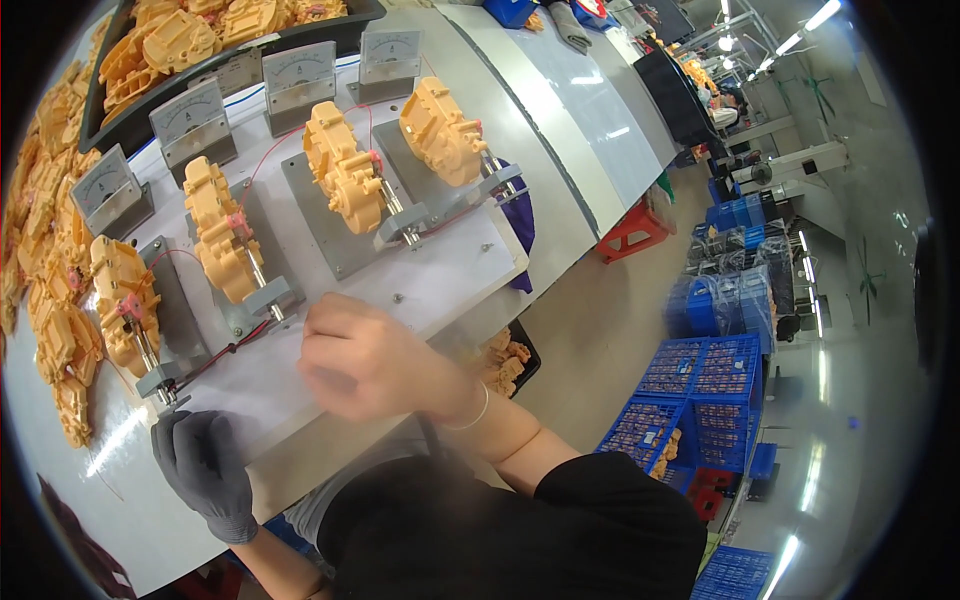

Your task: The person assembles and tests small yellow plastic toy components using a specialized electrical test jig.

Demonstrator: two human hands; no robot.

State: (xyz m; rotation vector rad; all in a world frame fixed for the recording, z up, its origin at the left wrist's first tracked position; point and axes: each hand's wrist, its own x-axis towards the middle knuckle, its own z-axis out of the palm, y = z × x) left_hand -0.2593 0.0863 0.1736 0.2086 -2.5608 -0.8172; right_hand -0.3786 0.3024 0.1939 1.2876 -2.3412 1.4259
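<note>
Your black shirt (520, 530) lies nearest, along the lower edge. Your bare right hand (345, 355), blurred, is curled above the white board (455, 285); whether it grips anything, I cannot tell. Your gloved left hand (205, 465) bends just beside the leftmost clamp (160, 378), its hold hidden. Four yellow cases (212, 225) stand in a row, each at a clamp, before four meters (300, 72).

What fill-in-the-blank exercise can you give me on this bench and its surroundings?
1. The right hand is bare, while the left hand wears a gray ____.
2. The white board bears ____ mounted yellow housings.
3. Beyond the board, the tray heaped with loose parts is ____.
4. The stacked crates at the picture's right are mostly ____.

Missing words: glove; four; black; blue.
</note>
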